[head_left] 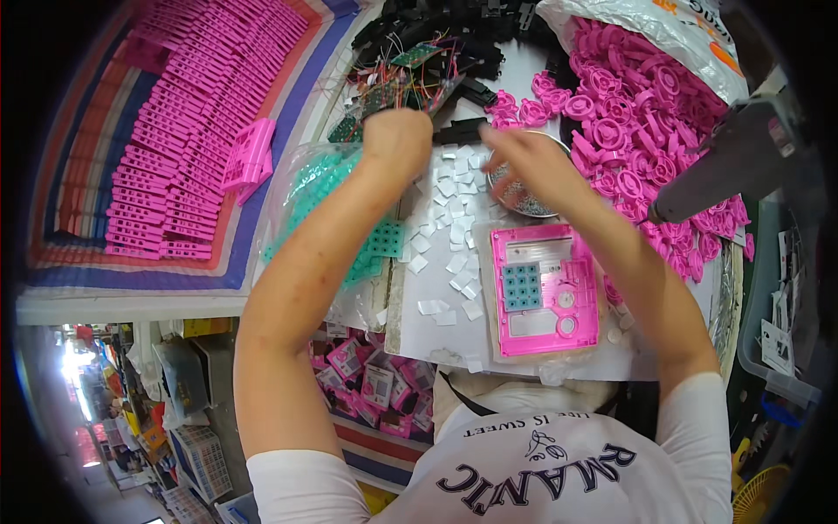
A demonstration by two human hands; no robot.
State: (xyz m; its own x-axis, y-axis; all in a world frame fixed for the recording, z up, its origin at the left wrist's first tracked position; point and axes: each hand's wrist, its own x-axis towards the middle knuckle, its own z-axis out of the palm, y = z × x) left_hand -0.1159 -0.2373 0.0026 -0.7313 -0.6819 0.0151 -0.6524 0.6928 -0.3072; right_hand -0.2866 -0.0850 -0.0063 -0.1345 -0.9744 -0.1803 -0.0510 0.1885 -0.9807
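Observation:
My left hand is closed, its fingers curled at the edge of a heap of green circuit boards with thin coloured wires. What it pinches, if anything, is hidden. My right hand is over a round metal bowl of small silvery parts. Its fingers are partly spread and point left, with nothing visible between them. In front of me a pink plastic casing lies open side up on a pad. A teal rubber keypad sits in it, and the casing has rectangular windows and a round opening.
Small white pieces are scattered beside the casing. Teal keypads lie in a clear bag at left. Pink ring-shaped parts spill from a bag at right, below a dark power screwdriver. Pink casings stand stacked in a striped-lined bin.

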